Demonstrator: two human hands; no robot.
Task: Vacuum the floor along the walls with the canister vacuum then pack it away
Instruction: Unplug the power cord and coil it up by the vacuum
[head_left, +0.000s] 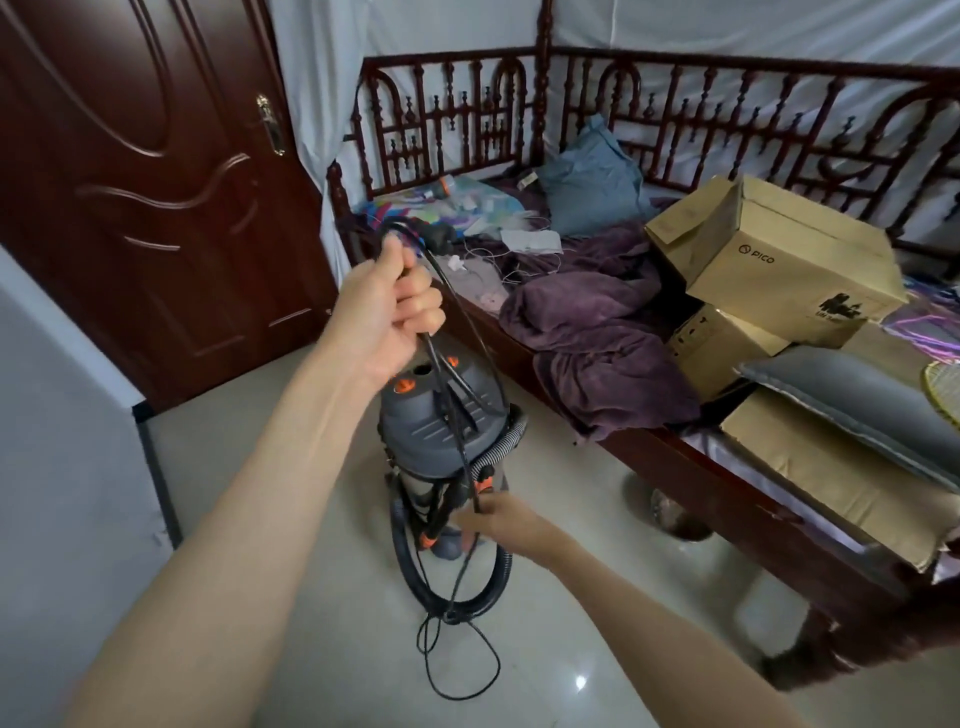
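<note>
Standing on the pale tiled floor (597, 675) beside the wooden bed (675, 467), the canister vacuum (441, 431) is ringed by its hose (498, 577). Loops of black power cord (462, 415) are gripped by the raised left hand (387, 306); lower down, one strand is pinched by the right hand (498, 519).

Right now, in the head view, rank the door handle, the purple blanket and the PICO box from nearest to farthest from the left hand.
From the left hand:
1. Purple blanket, just right, on the bed.
2. Door handle, up and left, on the door.
3. PICO box, far right, on the bed.
</note>
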